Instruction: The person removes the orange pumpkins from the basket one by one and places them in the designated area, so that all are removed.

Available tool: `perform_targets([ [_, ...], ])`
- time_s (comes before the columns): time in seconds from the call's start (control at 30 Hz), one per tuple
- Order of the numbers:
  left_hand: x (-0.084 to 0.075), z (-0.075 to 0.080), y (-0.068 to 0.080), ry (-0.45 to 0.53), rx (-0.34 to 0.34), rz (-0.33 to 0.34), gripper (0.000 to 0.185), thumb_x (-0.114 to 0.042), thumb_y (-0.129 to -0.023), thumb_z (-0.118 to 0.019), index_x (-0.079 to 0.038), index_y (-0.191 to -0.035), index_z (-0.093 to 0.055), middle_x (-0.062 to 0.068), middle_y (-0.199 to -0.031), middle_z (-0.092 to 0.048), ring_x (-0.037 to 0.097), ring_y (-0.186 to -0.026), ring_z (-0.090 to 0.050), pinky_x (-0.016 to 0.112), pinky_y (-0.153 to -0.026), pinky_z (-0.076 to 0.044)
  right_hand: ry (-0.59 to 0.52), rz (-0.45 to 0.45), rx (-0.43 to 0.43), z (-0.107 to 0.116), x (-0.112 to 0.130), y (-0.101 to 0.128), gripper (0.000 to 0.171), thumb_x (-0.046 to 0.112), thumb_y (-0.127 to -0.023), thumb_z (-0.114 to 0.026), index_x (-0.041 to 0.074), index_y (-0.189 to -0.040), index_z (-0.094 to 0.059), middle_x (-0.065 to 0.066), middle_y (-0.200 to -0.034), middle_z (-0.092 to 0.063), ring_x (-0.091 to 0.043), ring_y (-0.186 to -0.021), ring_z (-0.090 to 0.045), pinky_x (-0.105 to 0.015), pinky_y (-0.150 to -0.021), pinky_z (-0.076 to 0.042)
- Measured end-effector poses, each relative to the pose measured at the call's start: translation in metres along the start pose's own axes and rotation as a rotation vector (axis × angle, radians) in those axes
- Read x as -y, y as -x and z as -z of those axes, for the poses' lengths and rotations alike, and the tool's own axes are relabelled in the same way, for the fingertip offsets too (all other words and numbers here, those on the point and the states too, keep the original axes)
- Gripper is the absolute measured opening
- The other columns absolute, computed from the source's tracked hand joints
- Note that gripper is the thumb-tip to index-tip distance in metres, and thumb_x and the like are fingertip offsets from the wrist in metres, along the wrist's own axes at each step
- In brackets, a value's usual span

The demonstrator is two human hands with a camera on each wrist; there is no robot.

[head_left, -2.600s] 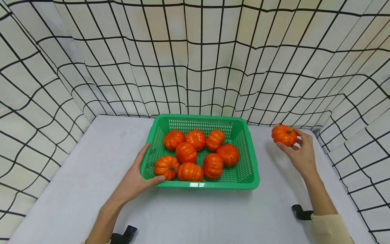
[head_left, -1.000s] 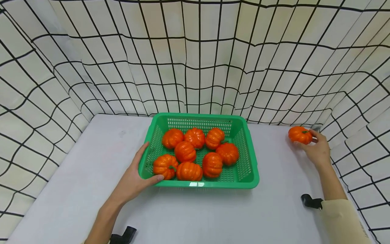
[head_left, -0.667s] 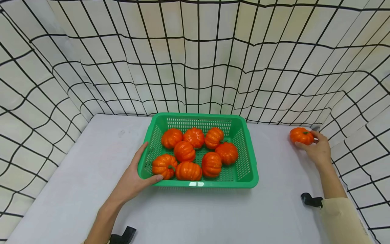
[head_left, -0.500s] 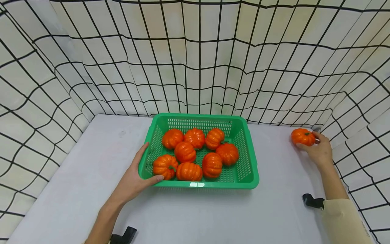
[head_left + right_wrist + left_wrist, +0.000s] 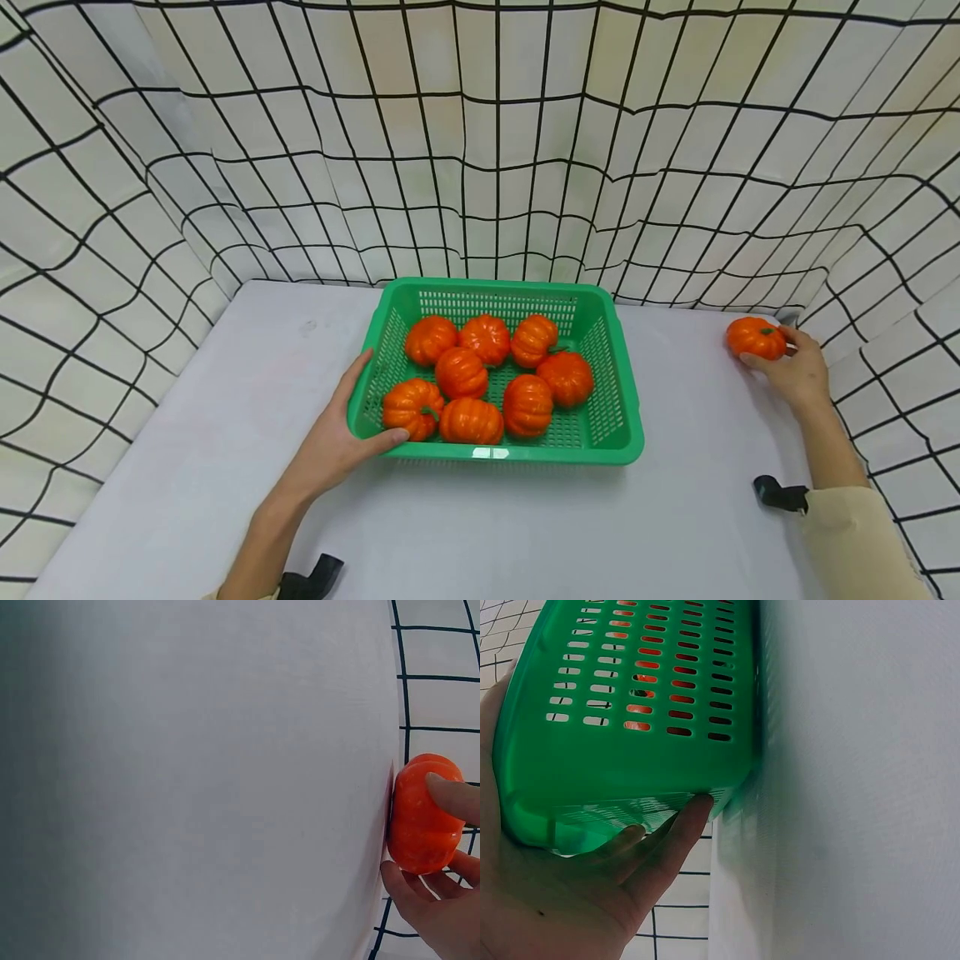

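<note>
A green plastic basket [image 5: 495, 454] stands mid-table and holds several orange toy pumpkins [image 5: 471, 372]. My left hand [image 5: 362, 417] grips its front left corner, thumb over the rim and fingers along the outer wall. From the left wrist view, my fingers [image 5: 667, 840] curl under the basket [image 5: 645, 697] corner. At the far right, my right hand [image 5: 780, 354] holds one more orange pumpkin [image 5: 754, 337], which sits on the table by the cloth wall. In the right wrist view this pumpkin [image 5: 420, 825] rests on the white surface with a fingertip [image 5: 450, 796] on top.
White cloth with a black grid [image 5: 480, 167] walls the table [image 5: 225, 417] at the back and on both sides. Two black clips [image 5: 780, 493] [image 5: 315, 575] sit at the front edge. Bare tabletop lies left of the basket and between basket and right hand.
My right hand has carried the single pumpkin further right and down onto the table near the right wall. The left hand and basket have stayed put.
</note>
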State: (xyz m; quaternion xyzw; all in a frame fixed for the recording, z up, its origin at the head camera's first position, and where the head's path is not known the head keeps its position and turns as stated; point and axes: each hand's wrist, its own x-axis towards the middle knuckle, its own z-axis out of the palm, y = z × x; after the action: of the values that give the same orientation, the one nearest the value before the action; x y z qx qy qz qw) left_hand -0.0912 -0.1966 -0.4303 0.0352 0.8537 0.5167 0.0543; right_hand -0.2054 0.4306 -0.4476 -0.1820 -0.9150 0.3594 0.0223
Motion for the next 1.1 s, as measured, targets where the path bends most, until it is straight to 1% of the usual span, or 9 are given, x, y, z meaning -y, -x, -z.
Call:
perform_targets([
  [0.2, -0.001, -0.0006, 0.0, -0.007, -0.004, -0.004, 0.113, -0.034, -0.086, -0.085, -0.045, -0.166, -0.007, 0.012, -0.175, -0.016, 0.043, -0.153, -0.03, 0.074, -0.114, -0.035, -0.002, 0.022, 0.0, 0.0004, 0.0007, -0.0011, 0.084, 0.021, -0.101, -0.066, -0.009, -0.162, -0.016, -0.039, -0.163, -0.021, -0.059, -0.143, -0.031, -0.07, -0.115, -0.035],
  [0.43, -0.0008, 0.0008, 0.0005, 0.002, -0.003, -0.007, 0.113, -0.033, -0.086, -0.085, -0.046, -0.165, -0.007, 0.01, -0.175, -0.015, 0.042, -0.155, -0.028, 0.074, -0.115, -0.034, -0.014, 0.01, 0.039, 0.0008, 0.0006, -0.0022, 0.086, 0.019, -0.102, -0.064, -0.007, -0.163, -0.009, -0.042, -0.163, -0.017, -0.062, -0.144, -0.029, -0.072, -0.115, -0.035],
  [0.7, -0.0012, 0.0011, -0.0022, 0.009, -0.006, -0.021, 0.112, -0.032, -0.086, -0.085, -0.045, -0.166, -0.007, 0.008, -0.176, -0.016, 0.043, -0.154, -0.03, 0.073, -0.115, -0.035, -0.014, 0.016, 0.03, 0.002, -0.0005, -0.006, 0.086, 0.023, -0.104, -0.061, -0.004, -0.164, -0.006, -0.042, -0.164, -0.014, -0.063, -0.143, -0.03, -0.072, -0.115, -0.034],
  [0.87, -0.0008, 0.0007, -0.0017, 0.005, -0.006, -0.011, 0.112, -0.033, -0.086, -0.085, -0.046, -0.165, -0.007, 0.007, -0.176, -0.015, 0.042, -0.155, -0.028, 0.074, -0.115, -0.033, -0.028, 0.019, 0.037, 0.0015, -0.0029, -0.0044, 0.087, 0.023, -0.103, -0.061, -0.005, -0.164, -0.005, -0.043, -0.164, -0.012, -0.065, -0.144, -0.029, -0.073, -0.115, -0.033],
  [1.0, -0.0009, 0.0, -0.0014, 0.008, -0.005, -0.008, 0.112, -0.033, -0.086, -0.085, -0.045, -0.166, -0.007, 0.007, -0.176, -0.015, 0.042, -0.155, -0.027, 0.074, -0.116, -0.032, -0.035, 0.031, 0.026, 0.002, -0.0014, -0.0029, 0.089, 0.026, -0.102, -0.063, -0.007, -0.163, -0.006, -0.043, -0.163, -0.014, -0.064, -0.143, -0.031, -0.073, -0.115, -0.034],
  [1.1, -0.0007, -0.0008, -0.0012, 0.012, -0.005, -0.004, 0.112, -0.033, -0.086, -0.085, -0.045, -0.166, -0.007, 0.008, -0.176, -0.015, 0.042, -0.155, -0.027, 0.075, -0.116, -0.032, -0.013, 0.034, -0.003, 0.004, 0.0021, -0.0002, 0.09, 0.032, -0.102, -0.063, -0.009, -0.162, -0.01, -0.043, -0.162, -0.017, -0.062, -0.143, -0.031, -0.072, -0.113, -0.036],
])
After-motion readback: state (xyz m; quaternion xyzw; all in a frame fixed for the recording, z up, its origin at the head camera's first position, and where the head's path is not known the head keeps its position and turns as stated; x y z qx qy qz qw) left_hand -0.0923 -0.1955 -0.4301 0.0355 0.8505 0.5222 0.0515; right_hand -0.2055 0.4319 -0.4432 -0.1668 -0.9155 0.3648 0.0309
